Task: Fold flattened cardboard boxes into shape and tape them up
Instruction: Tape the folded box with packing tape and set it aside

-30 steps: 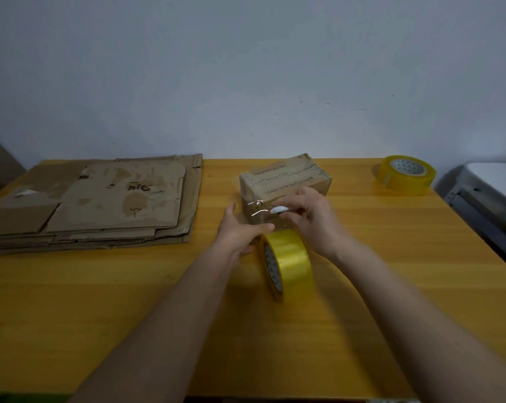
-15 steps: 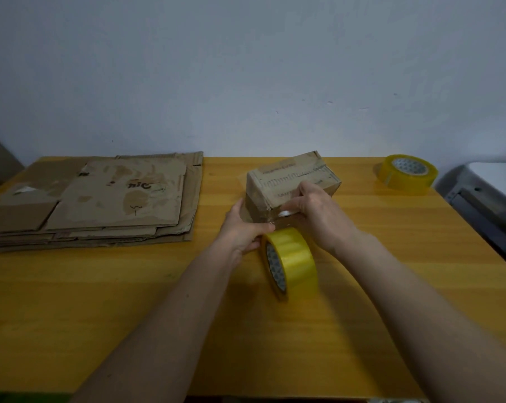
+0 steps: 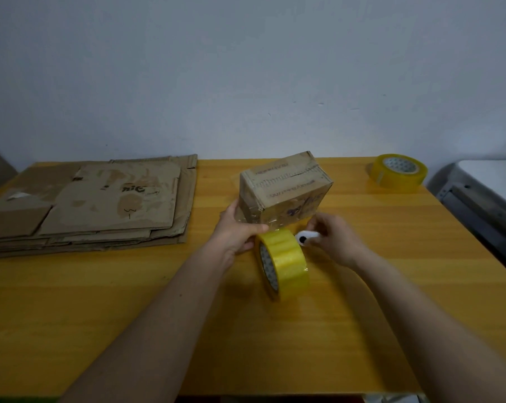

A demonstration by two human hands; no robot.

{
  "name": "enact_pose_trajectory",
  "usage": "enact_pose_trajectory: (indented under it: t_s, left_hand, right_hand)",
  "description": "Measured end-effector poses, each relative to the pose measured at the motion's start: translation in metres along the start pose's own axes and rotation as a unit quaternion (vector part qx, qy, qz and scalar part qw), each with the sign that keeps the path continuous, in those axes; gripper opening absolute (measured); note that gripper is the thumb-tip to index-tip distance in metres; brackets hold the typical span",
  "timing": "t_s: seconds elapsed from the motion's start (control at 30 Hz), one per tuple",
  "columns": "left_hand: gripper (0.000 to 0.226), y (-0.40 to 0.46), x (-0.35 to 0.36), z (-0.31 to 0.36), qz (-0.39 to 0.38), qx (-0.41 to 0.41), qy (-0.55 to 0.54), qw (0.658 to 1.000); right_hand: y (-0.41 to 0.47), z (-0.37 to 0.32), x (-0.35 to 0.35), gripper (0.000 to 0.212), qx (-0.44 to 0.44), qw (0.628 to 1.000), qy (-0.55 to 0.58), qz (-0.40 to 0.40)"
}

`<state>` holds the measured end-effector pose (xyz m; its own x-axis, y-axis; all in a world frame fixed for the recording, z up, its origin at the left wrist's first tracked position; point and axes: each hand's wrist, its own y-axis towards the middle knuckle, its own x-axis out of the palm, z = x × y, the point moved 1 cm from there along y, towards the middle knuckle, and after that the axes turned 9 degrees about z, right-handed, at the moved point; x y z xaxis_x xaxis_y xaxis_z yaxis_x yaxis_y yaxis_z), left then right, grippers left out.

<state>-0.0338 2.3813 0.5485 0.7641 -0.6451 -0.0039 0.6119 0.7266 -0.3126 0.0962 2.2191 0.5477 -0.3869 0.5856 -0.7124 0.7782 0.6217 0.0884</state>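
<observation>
A small folded cardboard box point(image 3: 286, 193) is tilted up off the yellow table point(image 3: 100, 301), its near corner wrapped in clear tape. My left hand point(image 3: 237, 231) grips the box's near left corner, thumb along its lower edge. A yellow tape roll point(image 3: 283, 264) stands on edge just below the box, a clear strip running from it up to the box. My right hand point(image 3: 333, 239) is right of the roll and holds a small white cutter point(image 3: 305, 237) with a black dot.
A stack of flattened cardboard boxes point(image 3: 94, 205) lies at the table's left rear. A second yellow tape roll point(image 3: 398, 174) lies flat at the right rear corner. A grey-white object point(image 3: 484, 196) stands beside the table's right edge. A wall rises behind.
The box has been tipped up and turned. My right hand has drawn back from the box's front face to the right of the roll, with the white cutter now showing.
</observation>
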Motion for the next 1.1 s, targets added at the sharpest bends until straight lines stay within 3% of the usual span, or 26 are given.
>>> enact_pose_trajectory:
  t_s: [0.07, 0.13, 0.2, 0.47, 0.57, 0.67, 0.73, 0.8, 0.87, 0.97, 1.03, 1.1]
  left_hand:
    - [0.101, -0.001, 0.0, 0.0, -0.006, -0.005, -0.009, 1.0]
    - [0.098, -0.001, 0.001, 0.0, -0.009, -0.01, -0.014, 1.0]
    - [0.095, -0.001, 0.001, 0.0, -0.012, -0.009, -0.016, 1.0]
    - [0.091, 0.001, 0.001, -0.002, -0.014, -0.01, -0.018, 1.0]
    - [0.088, 0.0, 0.001, 0.0, -0.008, -0.002, 0.009, 1.0]
    - [0.088, 0.001, 0.001, 0.002, 0.001, 0.005, 0.025, 1.0]
    - [0.089, 0.002, -0.001, 0.002, 0.0, 0.006, 0.031, 0.999]
    - [0.089, 0.001, -0.004, 0.002, -0.002, 0.006, 0.034, 0.999]
    - [0.088, 0.002, -0.004, 0.001, -0.006, 0.005, 0.03, 1.0]
    - [0.087, 0.001, -0.001, 0.001, -0.011, 0.002, 0.021, 1.0]
    - [0.088, 0.0, 0.0, 0.001, -0.011, 0.0, 0.016, 1.0]
    - [0.089, 0.001, 0.0, 0.0, -0.012, -0.001, 0.017, 1.0]
  right_hand:
    - [-0.001, 0.0, -0.003, 0.015, 0.026, 0.984, 0.178, 0.01]
    - [0.0, -0.006, -0.008, 0.015, 0.042, 0.938, 0.343, -0.001]
    - [-0.001, -0.013, -0.01, 0.016, 0.034, 0.921, 0.387, -0.027]
    - [0.004, -0.049, 0.004, 0.025, -0.14, 0.973, 0.172, 0.068]
    - [0.008, -0.06, 0.007, 0.02, -0.214, 0.974, 0.043, 0.062]
    - [0.008, -0.058, 0.004, 0.019, -0.293, 0.95, -0.098, 0.05]
    - [0.01, -0.049, -0.001, 0.016, -0.263, 0.957, -0.106, 0.067]
    - [0.011, -0.035, -0.006, 0.012, -0.153, 0.986, -0.022, 0.059]
    - [0.01, -0.017, -0.002, 0.021, -0.048, 0.999, 0.022, 0.014]
    - [0.004, 0.008, 0.01, 0.014, 0.037, 0.996, -0.042, -0.063]
    - [0.003, 0.012, 0.013, 0.013, 0.044, 0.995, -0.074, -0.052]
    - [0.006, 0.002, 0.009, 0.014, -0.052, 0.987, -0.129, 0.076]
